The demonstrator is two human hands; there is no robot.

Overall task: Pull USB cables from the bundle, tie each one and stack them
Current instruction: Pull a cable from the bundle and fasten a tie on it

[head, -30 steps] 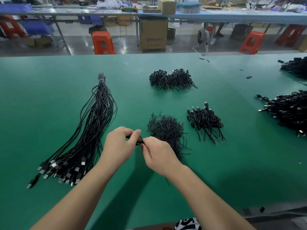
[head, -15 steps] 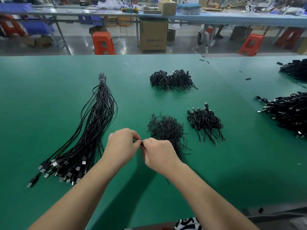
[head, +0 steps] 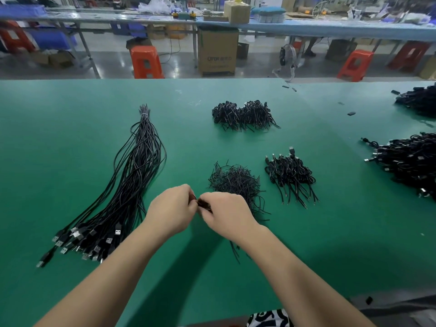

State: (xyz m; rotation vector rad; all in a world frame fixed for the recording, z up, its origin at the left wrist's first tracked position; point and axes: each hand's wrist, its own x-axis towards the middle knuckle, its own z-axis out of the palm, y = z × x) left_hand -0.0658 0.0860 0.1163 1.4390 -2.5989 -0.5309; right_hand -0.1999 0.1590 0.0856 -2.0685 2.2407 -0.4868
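A long bundle of black USB cables [head: 132, 185] lies on the green table [head: 70, 128], bound at its far end, plugs fanned out near the left front. My left hand [head: 171, 213] and my right hand [head: 224, 214] meet in front of me, fingers curled, pinching a small coiled black cable [head: 203, 204] between them; most of it is hidden by the fingers. A loose end of cable [head: 236, 253] trails under my right wrist. A stack of tied cables [head: 290, 175] lies to the right.
A heap of thin black twist ties [head: 236, 180] sits just beyond my right hand. Another pile of tied cables [head: 243, 114] lies farther back. Larger cable piles [head: 410, 161] occupy the right edge. Orange stools and a cardboard box [head: 218, 53] stand beyond the table.
My hands have closed together around the small coiled cable, so less of it shows. Fingers shifted slightly; the piles on the table have not moved.
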